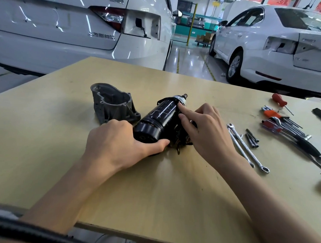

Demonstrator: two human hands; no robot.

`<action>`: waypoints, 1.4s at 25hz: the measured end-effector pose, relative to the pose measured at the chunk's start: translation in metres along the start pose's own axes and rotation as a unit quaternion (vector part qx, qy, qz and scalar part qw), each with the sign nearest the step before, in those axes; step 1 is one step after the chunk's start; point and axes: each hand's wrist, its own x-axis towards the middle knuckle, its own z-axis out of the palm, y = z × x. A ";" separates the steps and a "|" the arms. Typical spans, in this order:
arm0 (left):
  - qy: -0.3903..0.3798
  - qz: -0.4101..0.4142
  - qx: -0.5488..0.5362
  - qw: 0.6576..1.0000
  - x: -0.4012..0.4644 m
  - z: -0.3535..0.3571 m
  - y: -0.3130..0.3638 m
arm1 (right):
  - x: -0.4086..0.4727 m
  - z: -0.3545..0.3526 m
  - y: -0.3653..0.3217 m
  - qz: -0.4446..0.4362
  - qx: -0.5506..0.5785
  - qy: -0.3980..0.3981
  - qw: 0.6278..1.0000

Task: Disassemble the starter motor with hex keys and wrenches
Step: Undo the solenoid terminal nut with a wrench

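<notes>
White car (68,27) behind the bench (154,184), far left: boot lid lettering reads "SUPERB"; the smaller badge line lower down is too blurred to read. Its right tail-lamp section shows a bare cavity. On the bench, left of centre, the grey cast end housing (113,104) sits apart from the motor, open mouth up. Left hand (117,143) grips the near end cap of the starter motor (159,119), thumb along the bench-side edge, fingers curled over the far side and mostly hidden. Motor body is black and lies on its side mid-bench, long axis running from near-left to far-right, shaft end (184,96) pointing away toward the cars. Faint white markings on the barrel, not legible. Right hand (205,130) lies over the motor's right flank, index finger straight and touching the barrel near the far collar, other fingers loosely bent; it covers whatever is mounted on that side, and only brownish terminal bits show under the palm. Right of it: two combination wrenches (248,148), a few dark bolts (252,138), then a heap of hex keys (283,123) in orange and purple holders, hard to separate. Red-handled screwdriver (279,101) behind. Second white car (277,43) far right, cut off by the frame edge.
</notes>
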 end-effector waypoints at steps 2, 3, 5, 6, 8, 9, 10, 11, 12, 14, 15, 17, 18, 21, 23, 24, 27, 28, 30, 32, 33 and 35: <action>-0.006 -0.007 -0.003 1.000 0.000 0.000 -0.001 | 0.001 0.000 0.000 -0.002 0.001 0.005 1.000; -0.008 -0.005 -0.015 1.000 -0.001 0.001 -0.002 | 0.002 0.000 0.001 0.001 0.001 0.005 1.000; -0.002 0.009 -0.034 0.999 -0.005 0.002 -0.003 | 0.003 -0.001 0.004 0.006 0.006 -0.007 1.000; 0.000 0.012 -0.043 0.999 -0.005 0.002 -0.005 | 0.003 -0.001 0.007 0.008 0.008 -0.017 1.000; -0.015 0.000 -0.092 0.996 -0.004 -0.001 -0.008 | 0.002 -0.002 0.012 0.009 0.014 -0.039 0.999; -0.026 -0.007 -0.130 0.991 -0.003 -0.002 -0.011 | 0.001 -0.002 0.014 0.010 0.019 -0.044 0.999; -0.034 -0.010 -0.164 0.986 -0.003 -0.004 -0.013 | 0.001 -0.002 0.015 0.013 0.027 -0.045 0.999; -0.040 -0.009 -0.189 0.981 -0.002 -0.005 -0.015 | 0.002 -0.002 0.016 0.018 0.035 -0.043 0.998; -0.045 -0.004 -0.208 0.977 -0.002 -0.006 -0.018 | 0.002 -0.002 0.017 0.021 0.042 -0.040 0.998; -0.060 0.006 -0.246 0.967 -0.002 -0.009 -0.023 | 0.003 -0.002 0.020 0.024 0.055 -0.039 0.997; -0.073 0.011 -0.266 0.961 -0.002 -0.011 -0.027 | 0.004 -0.002 0.022 0.027 0.062 -0.039 0.997; -0.098 0.012 -0.305 0.947 -0.002 -0.016 -0.034 | 0.005 -0.004 0.025 0.030 0.071 -0.042 0.996; -0.103 0.009 -0.324 0.940 -0.001 -0.016 -0.037 | 0.005 -0.004 0.027 0.028 0.073 -0.044 0.996; -0.060 -0.014 -0.346 0.936 0.002 -0.008 -0.044 | 0.006 -0.005 0.030 0.020 0.079 -0.035 0.996; -0.003 -0.038 -0.307 0.951 0.004 -0.003 -0.046 | 0.006 -0.004 0.030 0.017 0.083 -0.024 0.996; 0.019 -0.046 -0.282 0.958 0.004 -0.002 -0.047 | 0.006 -0.003 0.029 0.014 0.084 -0.019 0.996; 0.041 -0.059 -0.224 0.972 0.003 -0.001 -0.048 | 0.005 -0.001 0.029 0.011 0.087 -0.007 0.996; 0.043 -0.065 -0.202 0.976 0.003 0.000 -0.048 | 0.005 -0.002 0.029 0.011 0.088 -0.007 0.996; 0.051 -0.074 -0.176 0.980 0.002 0.002 -0.050 | 0.004 -0.003 0.029 0.012 0.090 -0.012 0.996; 0.053 -0.076 -0.163 0.982 0.002 0.004 -0.051 | 0.004 -0.003 0.029 0.016 0.090 -0.016 0.996; 0.053 -0.076 -0.157 0.983 0.001 0.005 -0.051 | 0.004 -0.003 0.029 0.018 0.092 -0.017 0.995; 0.065 -0.072 -0.149 0.984 0.000 0.006 -0.050 | 0.003 -0.004 0.029 0.021 0.093 -0.021 0.995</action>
